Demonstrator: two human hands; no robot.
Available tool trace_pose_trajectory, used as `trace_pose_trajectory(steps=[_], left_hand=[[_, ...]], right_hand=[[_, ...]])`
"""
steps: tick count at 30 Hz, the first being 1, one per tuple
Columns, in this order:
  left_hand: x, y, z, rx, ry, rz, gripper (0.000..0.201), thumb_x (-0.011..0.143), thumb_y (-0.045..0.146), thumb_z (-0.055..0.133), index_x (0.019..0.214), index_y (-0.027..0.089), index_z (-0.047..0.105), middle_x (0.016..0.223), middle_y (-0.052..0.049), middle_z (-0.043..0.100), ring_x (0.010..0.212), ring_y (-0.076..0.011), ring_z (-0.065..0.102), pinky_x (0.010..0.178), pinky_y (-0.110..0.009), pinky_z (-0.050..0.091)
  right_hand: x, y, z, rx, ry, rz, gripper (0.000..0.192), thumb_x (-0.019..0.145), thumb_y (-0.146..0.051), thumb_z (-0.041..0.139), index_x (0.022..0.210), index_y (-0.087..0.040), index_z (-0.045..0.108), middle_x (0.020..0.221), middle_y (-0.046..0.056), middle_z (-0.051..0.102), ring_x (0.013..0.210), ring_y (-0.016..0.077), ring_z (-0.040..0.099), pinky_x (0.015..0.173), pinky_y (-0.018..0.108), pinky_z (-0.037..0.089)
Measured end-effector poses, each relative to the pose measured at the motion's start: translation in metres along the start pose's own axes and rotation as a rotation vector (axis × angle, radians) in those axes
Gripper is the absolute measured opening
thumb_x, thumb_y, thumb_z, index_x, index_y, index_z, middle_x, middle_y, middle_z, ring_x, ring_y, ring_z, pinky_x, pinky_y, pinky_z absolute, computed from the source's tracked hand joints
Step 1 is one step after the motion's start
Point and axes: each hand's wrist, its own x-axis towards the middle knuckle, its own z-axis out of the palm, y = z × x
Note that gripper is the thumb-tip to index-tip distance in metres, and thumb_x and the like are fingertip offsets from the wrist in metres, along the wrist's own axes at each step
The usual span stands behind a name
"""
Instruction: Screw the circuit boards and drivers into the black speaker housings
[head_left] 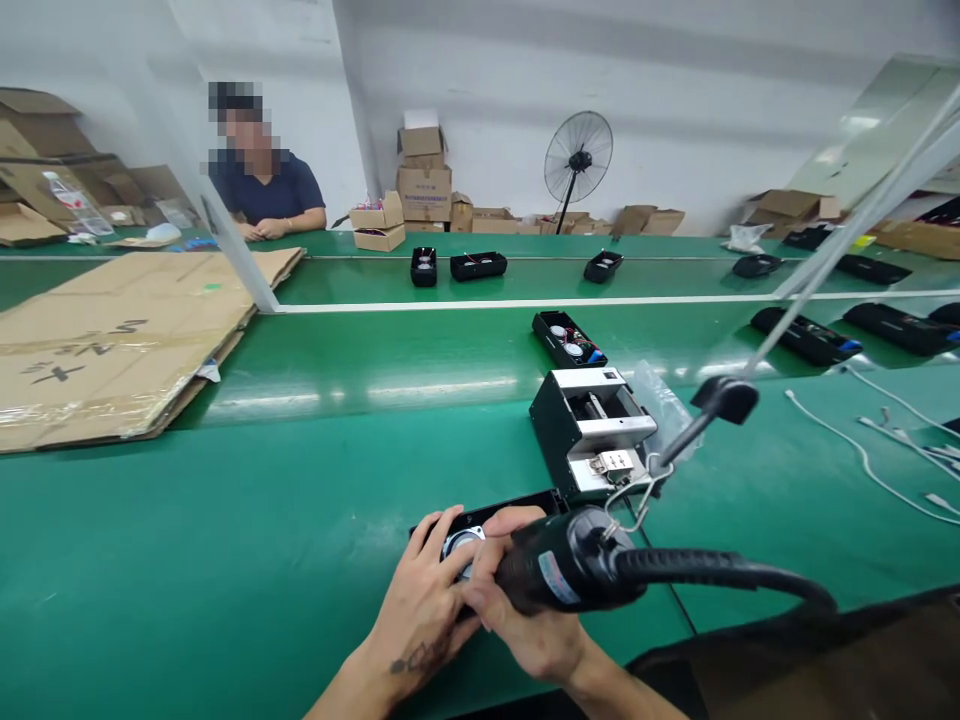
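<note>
My right hand (529,620) is closed round the front end of a black electric screwdriver (574,565), which lies tilted nearly flat and points left. Its tip is hidden behind my fingers. Below it, a long black speaker housing (551,502) rests on the bench, with a round silver-rimmed speaker (466,545) in its left part. My left hand (424,600) grips the housing at that end, fingers curled over the speaker. Both hands touch there and cover most of the housing. A silver-and-black screw feeder (592,430) stands just behind.
An open black housing (568,340) holding speakers lies behind the feeder. Flattened cardboard (112,340) covers the left side. White cables (877,460) lie right. A cord and metal rod (720,410) hang over the bench. Across it sits a person (274,195).
</note>
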Motion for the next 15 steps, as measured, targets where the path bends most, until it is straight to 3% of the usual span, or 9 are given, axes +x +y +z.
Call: trace_pose_trajectory(steps=[4,9,12,15], left_hand=[[0.002,0.0,-0.004,0.037,-0.036,0.031,0.047,0.095,0.035,0.072,0.142,0.032,0.069,0.144,-0.003,0.07,0.152,-0.0415,0.047,0.124,-0.06,0.042],[0.006,0.005,-0.009,0.04,-0.001,0.008,0.045,0.1,0.038,0.066,0.144,0.031,0.066,0.129,-0.003,0.077,0.148,-0.0399,0.053,0.118,-0.058,0.049],[0.009,0.007,-0.01,0.05,0.01,-0.013,0.035,0.1,0.029,0.061,0.134,0.027,0.071,0.123,-0.003,0.079,0.148,-0.0376,0.054,0.119,-0.057,0.048],[0.011,0.007,-0.008,0.059,0.066,-0.008,0.026,0.097,0.026,0.059,0.117,0.028,0.075,0.119,-0.001,0.079,0.141,-0.0336,0.059,0.118,-0.051,0.049]], right_hand=[[0.001,0.004,-0.001,-0.148,-0.078,-0.062,0.02,0.093,-0.046,0.069,0.093,-0.035,0.052,0.072,-0.004,0.056,0.057,0.0227,0.06,0.057,0.039,0.061],[0.0,0.002,-0.001,-0.197,-0.073,-0.108,0.026,0.083,-0.038,0.074,0.103,-0.038,0.056,0.085,-0.002,0.07,0.065,0.0261,0.07,0.059,0.043,0.064],[-0.003,-0.001,0.0,-0.161,-0.104,-0.058,0.02,0.083,-0.034,0.075,0.093,-0.036,0.057,0.08,-0.004,0.072,0.07,0.0265,0.074,0.07,0.045,0.067],[-0.012,0.01,0.008,-0.081,-0.055,-0.016,0.023,0.081,-0.037,0.077,0.092,-0.037,0.057,0.078,-0.005,0.07,0.068,0.0266,0.074,0.072,0.045,0.069]])
